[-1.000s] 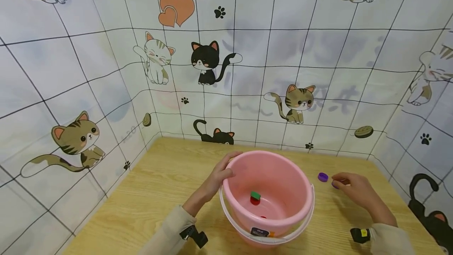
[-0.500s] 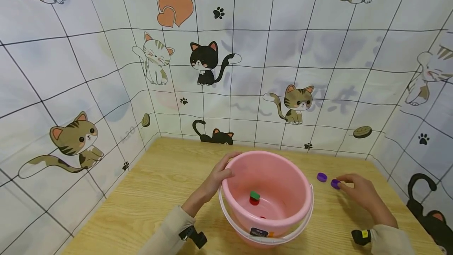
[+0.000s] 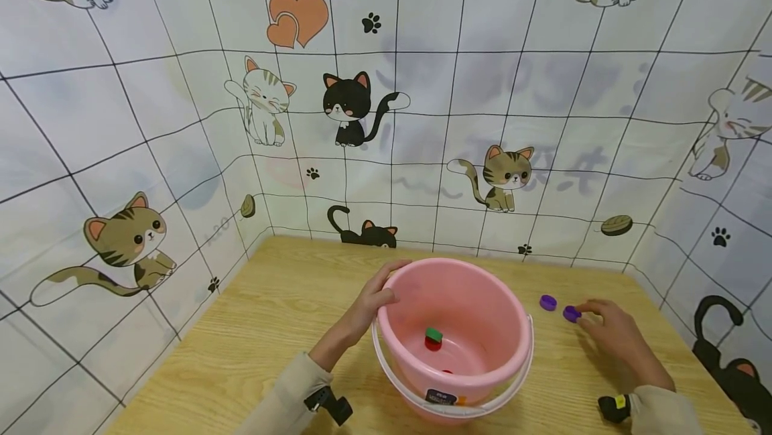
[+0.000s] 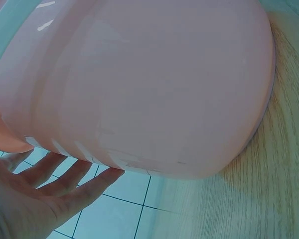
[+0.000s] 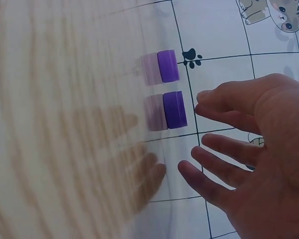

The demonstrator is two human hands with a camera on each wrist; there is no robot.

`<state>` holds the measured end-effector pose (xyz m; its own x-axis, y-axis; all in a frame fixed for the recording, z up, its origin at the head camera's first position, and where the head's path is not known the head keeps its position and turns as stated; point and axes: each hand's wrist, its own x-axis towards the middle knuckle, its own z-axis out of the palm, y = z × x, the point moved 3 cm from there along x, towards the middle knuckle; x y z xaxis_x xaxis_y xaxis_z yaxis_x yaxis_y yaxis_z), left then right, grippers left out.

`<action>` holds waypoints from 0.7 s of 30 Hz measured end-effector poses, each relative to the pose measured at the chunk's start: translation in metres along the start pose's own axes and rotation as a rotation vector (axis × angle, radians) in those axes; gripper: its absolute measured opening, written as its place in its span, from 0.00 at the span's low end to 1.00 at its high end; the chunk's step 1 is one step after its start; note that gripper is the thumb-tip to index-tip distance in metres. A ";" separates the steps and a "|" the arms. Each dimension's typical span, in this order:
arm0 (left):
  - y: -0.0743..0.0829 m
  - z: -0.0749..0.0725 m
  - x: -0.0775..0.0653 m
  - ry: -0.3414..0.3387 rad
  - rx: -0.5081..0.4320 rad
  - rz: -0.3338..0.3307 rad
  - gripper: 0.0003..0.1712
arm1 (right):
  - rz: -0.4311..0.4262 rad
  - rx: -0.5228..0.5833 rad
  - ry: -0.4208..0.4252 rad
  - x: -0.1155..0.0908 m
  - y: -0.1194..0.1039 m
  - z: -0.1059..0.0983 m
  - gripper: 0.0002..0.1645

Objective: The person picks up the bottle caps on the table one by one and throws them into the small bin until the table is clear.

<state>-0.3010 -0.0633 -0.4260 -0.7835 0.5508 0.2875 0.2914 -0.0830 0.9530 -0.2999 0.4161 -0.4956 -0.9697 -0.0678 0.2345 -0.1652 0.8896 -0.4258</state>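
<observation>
A pink bucket stands on the table, its mouth tilted toward me in the head view. My left hand grips the left side of its rim, thumb over the edge; in the left wrist view the fingers lie along the outer wall. Two purple bottle caps lie to the bucket's right. My right hand hovers beside the nearer cap, fingers apart and loosely bent, with a gap to it in the right wrist view. Inside the bucket are a green piece and a red piece.
The bucket's white handle hangs down at the front. A wood-grain table runs back to a wall covering printed with cats and a grid, which also closes in the left and right sides.
My right fingers have drawn back a little from the nearer purple cap, which they partly covered before and which now shows almost whole. The left hand and bucket have stayed put.
</observation>
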 end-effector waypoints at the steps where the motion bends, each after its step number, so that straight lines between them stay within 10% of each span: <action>1: 0.000 0.000 0.000 0.001 0.000 0.000 0.39 | -0.014 -0.002 0.004 0.000 0.000 0.001 0.20; 21: -0.002 -0.001 0.000 -0.003 0.001 0.009 0.38 | -0.065 -0.007 -0.129 0.005 -0.007 0.015 0.36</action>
<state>-0.3019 -0.0639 -0.4280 -0.7790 0.5528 0.2959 0.2990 -0.0872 0.9503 -0.3059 0.4030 -0.5047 -0.9722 -0.1820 0.1472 -0.2272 0.8845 -0.4076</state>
